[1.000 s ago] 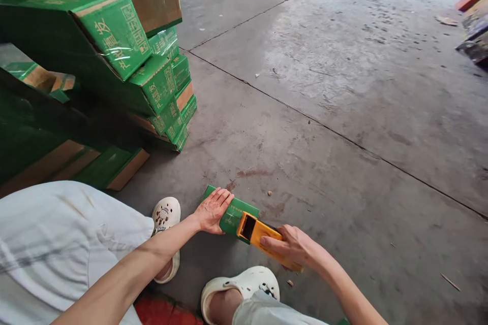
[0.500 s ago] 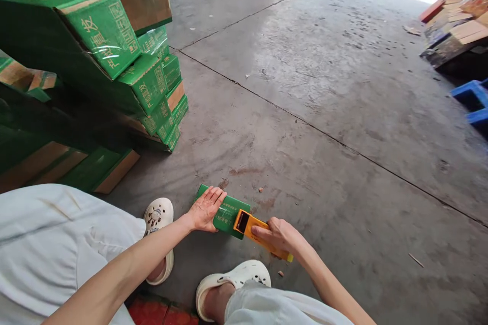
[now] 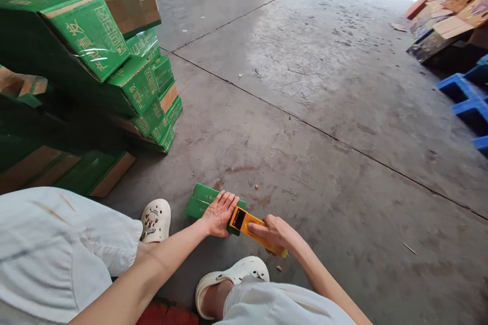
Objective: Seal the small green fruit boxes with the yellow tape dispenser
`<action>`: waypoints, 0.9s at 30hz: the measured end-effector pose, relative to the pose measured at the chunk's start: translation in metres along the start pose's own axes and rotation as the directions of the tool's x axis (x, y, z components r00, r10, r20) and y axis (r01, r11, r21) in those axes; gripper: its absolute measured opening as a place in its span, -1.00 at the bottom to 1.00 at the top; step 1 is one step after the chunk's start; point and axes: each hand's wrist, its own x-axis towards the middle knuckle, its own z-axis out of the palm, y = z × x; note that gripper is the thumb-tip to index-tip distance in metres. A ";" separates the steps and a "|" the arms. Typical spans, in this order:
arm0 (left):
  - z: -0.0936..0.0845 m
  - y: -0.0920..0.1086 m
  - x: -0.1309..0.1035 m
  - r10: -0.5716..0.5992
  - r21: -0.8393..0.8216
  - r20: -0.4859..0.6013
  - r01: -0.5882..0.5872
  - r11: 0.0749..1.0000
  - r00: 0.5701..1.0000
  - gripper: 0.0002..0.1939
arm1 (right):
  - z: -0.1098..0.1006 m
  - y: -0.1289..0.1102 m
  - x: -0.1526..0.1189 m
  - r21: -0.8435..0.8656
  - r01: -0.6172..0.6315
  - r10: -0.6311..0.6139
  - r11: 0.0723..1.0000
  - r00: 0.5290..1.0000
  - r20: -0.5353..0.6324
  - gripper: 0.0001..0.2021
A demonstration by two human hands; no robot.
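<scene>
Shifting right along the green box (image 3: pixel 201 200), the left hand (image 3: pixel 220 215) has been brought just beside the yellow tool (image 3: pixel 253 228); work seems centred on the right end. Its grip is laid flat, fingers extended, nothing clasped. The tool is gripped firmly by the right hand (image 3: pixel 275 233). Box seen near, on the floor (image 3: pixel 305 172); its left half, partly covered earlier, is now bared.

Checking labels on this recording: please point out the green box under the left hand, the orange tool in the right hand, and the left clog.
Green box (image 3: pixel 202 200), head view: upper face, toward the picture's left.
Orange tool (image 3: pixel 246 224), head view: body, toward the box end.
Left clog (image 3: pixel 162 220), head view: top of the toe.
</scene>
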 end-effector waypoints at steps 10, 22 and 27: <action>0.009 -0.003 0.000 0.003 0.021 -0.010 -0.002 1.000 1.000 0.27 | -0.030 0.091 -0.052 0.189 -0.048 0.020 0.981 0.989 0.147 -0.50; 0.002 0.003 -0.004 0.013 0.051 -0.057 -0.010 0.999 0.998 0.22 | -0.006 0.098 -0.028 0.000 -0.165 0.164 0.986 0.980 0.114 -0.61; 0.005 0.003 -0.005 0.019 0.063 -0.069 -0.015 0.998 0.997 0.25 | 0.017 0.087 0.012 0.056 -0.169 0.162 0.984 0.981 0.111 -0.55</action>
